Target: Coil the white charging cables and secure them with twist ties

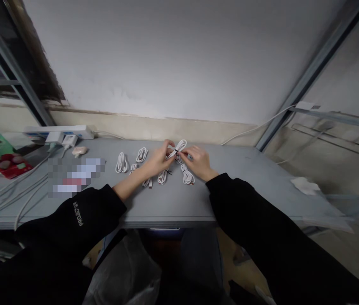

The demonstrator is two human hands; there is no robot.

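Note:
A coiled white cable (181, 145) is held up above the table, gathered at its middle by a black tie (176, 151). My left hand (160, 160) grips the bundle from the left between thumb and fingers. From the right, my right hand (200, 162) pinches at the tie; its fingertips partly hide what they hold. Around my hands lie several more coiled white cables: one at the left (121, 162), a smaller coil behind (142, 155), a tied bundle in front (163, 176) and another on the right (187, 174). My left forearm covers parts of others.
On the grey table (167, 207), a white power strip (84, 132) with plugged-in chargers (54, 137) stands at the back left. Loose white cords, a green and red package (3, 154) and a blurred-out item (76, 178) are leftward. A crumpled white tissue (305, 185) lies right.

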